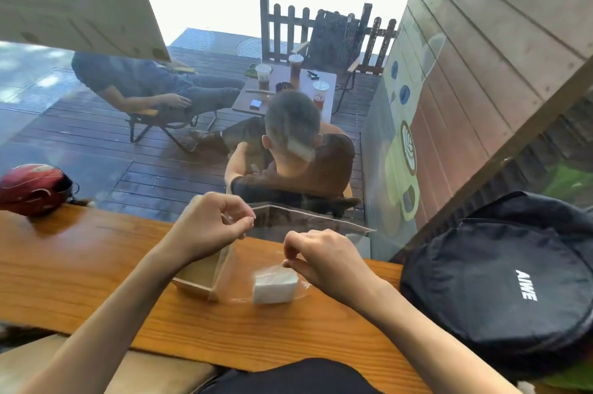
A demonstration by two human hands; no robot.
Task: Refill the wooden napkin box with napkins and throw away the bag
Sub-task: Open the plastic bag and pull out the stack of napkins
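Facing a window, wooden counter (80, 268) under helmet (33, 188) and backpack (500, 281)

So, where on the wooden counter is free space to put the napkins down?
Bare counter lies between the red helmet and the wooden box, and along the near edge before the napkin stack. The right end is crowded by the black bag.

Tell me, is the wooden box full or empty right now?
Empty. The wooden box shows bare inside walls, and the napkins sit beside it on the counter, inside the clear bag.
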